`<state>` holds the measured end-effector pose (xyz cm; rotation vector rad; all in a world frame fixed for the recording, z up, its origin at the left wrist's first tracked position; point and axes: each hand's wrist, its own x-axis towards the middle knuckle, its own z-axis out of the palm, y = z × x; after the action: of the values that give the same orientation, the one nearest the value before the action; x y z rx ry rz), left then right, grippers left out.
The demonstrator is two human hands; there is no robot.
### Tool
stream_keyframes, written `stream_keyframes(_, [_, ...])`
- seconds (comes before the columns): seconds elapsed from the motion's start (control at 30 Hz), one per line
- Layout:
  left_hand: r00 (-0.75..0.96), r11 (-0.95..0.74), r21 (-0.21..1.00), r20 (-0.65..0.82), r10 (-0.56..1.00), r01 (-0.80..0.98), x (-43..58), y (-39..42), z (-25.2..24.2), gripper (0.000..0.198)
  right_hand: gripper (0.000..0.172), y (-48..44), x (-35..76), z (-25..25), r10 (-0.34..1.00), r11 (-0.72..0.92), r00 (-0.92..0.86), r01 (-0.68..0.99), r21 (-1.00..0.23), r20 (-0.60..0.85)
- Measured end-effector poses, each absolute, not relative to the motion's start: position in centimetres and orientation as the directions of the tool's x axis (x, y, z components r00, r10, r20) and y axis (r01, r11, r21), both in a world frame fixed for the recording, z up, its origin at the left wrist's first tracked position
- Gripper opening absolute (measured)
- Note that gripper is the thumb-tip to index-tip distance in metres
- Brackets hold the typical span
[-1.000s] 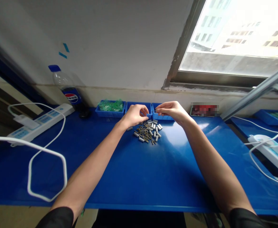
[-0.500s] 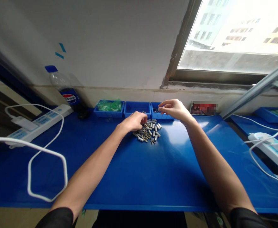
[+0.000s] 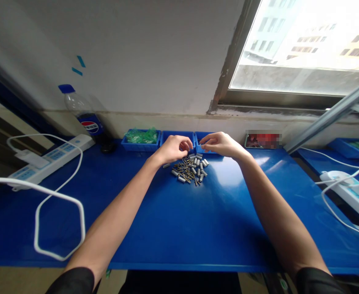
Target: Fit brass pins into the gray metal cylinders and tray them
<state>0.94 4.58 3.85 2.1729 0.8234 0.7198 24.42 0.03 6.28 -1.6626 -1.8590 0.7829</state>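
My left hand [image 3: 175, 148] is raised in front of the middle blue bin [image 3: 166, 138], fingers curled and thumb close to the fingertips. Whatever lies in that grasp is too small to name. Facing it, my right hand [image 3: 219, 144] hovers over the right blue bin [image 3: 209, 152]. Its fingertips are drawn together in a pinch pointing left, and I cannot make out what they hold. Below both hands a pile of small metal parts [image 3: 191, 170] lies on the blue table [image 3: 194, 224]: grey cylindrical pieces mixed with thin brass-coloured pins.
The left blue bin [image 3: 141, 148] contains green plastic packaging. A cola bottle [image 3: 89, 120] and a white power strip [image 3: 52, 161] stand at the left, with a looping white cable [image 3: 83, 220]. Another power strip [image 3: 351, 194] is at the right, below a slanted metal bar [image 3: 329, 112].
My left hand has risen from the pile and moved up to the middle bin. My right hand has shifted slightly down and left, so the two hands' fingertips are closer.
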Motion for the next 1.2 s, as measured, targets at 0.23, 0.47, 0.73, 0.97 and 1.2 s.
stream_keyframes(0.23, [0.531, -0.47, 0.866, 0.319, 0.785, 0.174, 1.2, 4.9, 4.1, 0.024, 0.034, -0.2, 24.1, 5.9, 0.935, -0.042, -0.312, 0.374, -0.927, -0.168])
stream_keyframes(0.47, [0.547, -0.393, 0.914, 0.28, 0.789, 0.098, 1.3, 5.0, 3.7, 0.031, 0.037, -0.1, 23.5, 5.8, 0.952, -0.111, -0.258, 0.209, -0.972, -0.164])
stream_keyframes(0.73, [0.551, -0.382, 0.92, 0.274, 0.788, 0.09, 1.5, 4.8, 3.8, 0.028, 0.035, -0.1, 23.2, 5.7, 0.96, -0.098, -0.243, 0.182, -0.978, -0.141])
stream_keyframes(0.97, [0.621, -0.513, 0.718, 0.143, 0.771, 0.47, 0.6, 5.1, 3.1, 0.024, 0.02, 0.5, 23.9, 5.7, 0.991, 0.07, 0.073, 0.435, -0.898, 0.112])
stream_keyframes(1.2, [0.731, -0.602, 0.53, -0.051, 0.681, 0.598, 0.8, 4.5, 2.4, 0.04, 0.031, 0.6, 24.3, 5.5, 0.974, 0.068, 0.136, 0.588, -0.806, 0.182])
